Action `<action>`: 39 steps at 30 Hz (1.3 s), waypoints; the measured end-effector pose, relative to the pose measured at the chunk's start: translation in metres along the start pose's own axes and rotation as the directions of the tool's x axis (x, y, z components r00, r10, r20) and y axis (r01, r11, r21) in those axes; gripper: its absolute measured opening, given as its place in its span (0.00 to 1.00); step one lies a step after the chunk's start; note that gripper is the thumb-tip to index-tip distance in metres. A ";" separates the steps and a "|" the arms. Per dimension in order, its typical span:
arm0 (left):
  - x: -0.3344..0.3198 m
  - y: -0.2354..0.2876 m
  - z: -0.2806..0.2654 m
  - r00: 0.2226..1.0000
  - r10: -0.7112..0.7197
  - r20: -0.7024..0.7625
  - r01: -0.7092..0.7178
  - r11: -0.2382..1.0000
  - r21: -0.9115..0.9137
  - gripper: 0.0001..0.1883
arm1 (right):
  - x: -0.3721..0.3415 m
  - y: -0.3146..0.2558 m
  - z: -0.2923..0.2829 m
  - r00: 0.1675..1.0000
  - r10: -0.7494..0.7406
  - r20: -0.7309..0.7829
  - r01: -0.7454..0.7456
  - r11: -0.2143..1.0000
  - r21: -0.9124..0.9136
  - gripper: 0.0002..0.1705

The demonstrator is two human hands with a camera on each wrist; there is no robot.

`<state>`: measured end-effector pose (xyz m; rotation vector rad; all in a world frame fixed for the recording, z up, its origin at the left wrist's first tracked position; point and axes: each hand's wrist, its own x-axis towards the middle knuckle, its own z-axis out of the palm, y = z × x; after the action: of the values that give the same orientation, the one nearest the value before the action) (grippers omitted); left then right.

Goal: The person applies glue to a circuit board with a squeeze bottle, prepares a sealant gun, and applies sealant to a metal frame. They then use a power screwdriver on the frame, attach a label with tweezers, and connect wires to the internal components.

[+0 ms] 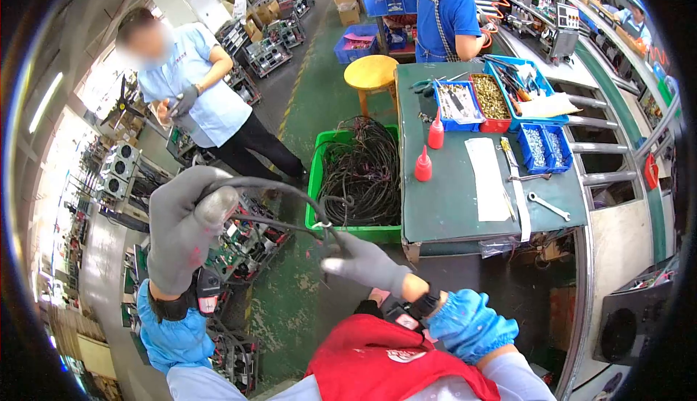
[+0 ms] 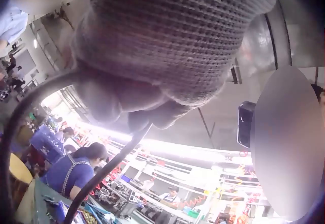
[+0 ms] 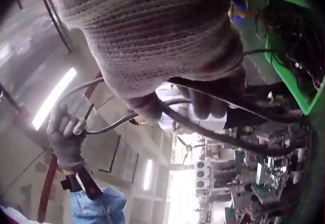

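Both hands wear grey gloves and are raised in front of the body. The left hand [image 1: 178, 230] grips a black cable [image 1: 279, 185] between curled fingers and thumb. Two strands of it run across to the right hand [image 1: 367, 262], which pinches them near a small pale tie. In the left wrist view, the cable [image 2: 109, 165] comes out of the fist on both sides. The right wrist view shows cable strands [image 3: 203, 131] passing under the right fingers, with the left hand [image 3: 67, 135] beyond. The right palm is hidden.
A green bin [image 1: 316, 176] full of black cables [image 1: 359, 176] stands on the floor ahead. Right of it is a green-topped bench [image 1: 446, 205] with red bottles [image 1: 423, 165], parts trays and a wrench [image 1: 549, 206]. One person [image 1: 200, 85] stands at left, another [image 1: 443, 20] beyond the bench.
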<state>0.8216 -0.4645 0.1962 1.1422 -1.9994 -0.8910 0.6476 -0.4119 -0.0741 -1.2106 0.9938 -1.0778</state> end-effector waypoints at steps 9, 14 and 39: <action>0.037 -0.152 0.019 0.940 0.138 0.311 -0.339 0.460 0.821 0.28 | -0.044 -0.031 -0.020 0.833 0.504 0.228 -0.474 0.863 -0.176 0.16; -0.039 -0.203 0.178 0.283 0.299 0.911 -0.350 0.917 -0.192 0.31 | -0.081 -0.063 -0.024 0.896 0.443 0.037 -0.289 0.644 -0.708 0.22; -0.179 -0.038 0.466 -0.511 0.276 0.814 0.546 0.835 0.059 0.30 | -0.399 -0.044 0.039 0.788 -0.078 -0.610 -0.615 -0.079 -0.785 0.05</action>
<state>0.5364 -0.2109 -0.1284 -0.2877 -2.1311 -3.4857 0.5962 -0.0153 -0.0204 -1.6763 2.6661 0.0090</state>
